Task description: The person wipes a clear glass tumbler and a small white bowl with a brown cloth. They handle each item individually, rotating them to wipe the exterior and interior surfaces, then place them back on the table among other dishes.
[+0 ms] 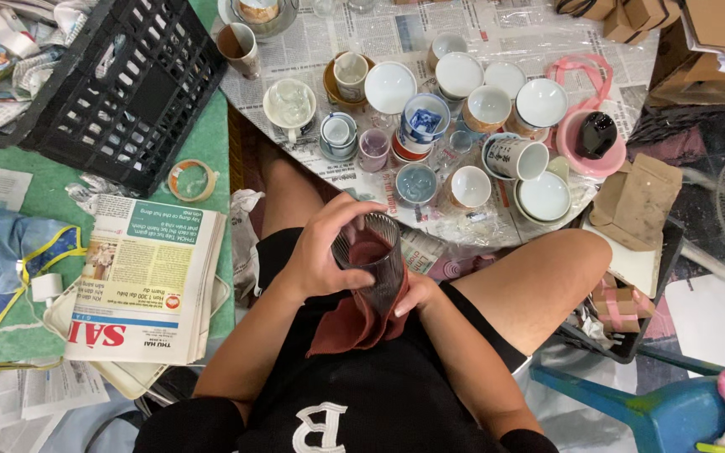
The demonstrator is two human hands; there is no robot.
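Held over the lap, nearest the lens, a dark ribbed drinking glass (pixel 377 260) is tilting toward the cups on the newspaper-covered floor (pixel 396 33). It is looking hard, smooth, fragile and probably slippery, best taken around its ribbed wall. Left hand (pixel 322 247) is wrapping that wall, its grip curling closed around the rim side. Right hand (pixel 417 294) is cupping the base through a rust-red cloth (pixel 354 323), fingers pressing together underneath.

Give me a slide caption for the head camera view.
Both hands, left and right, wipe a dark glass with a red cloth beside cups.
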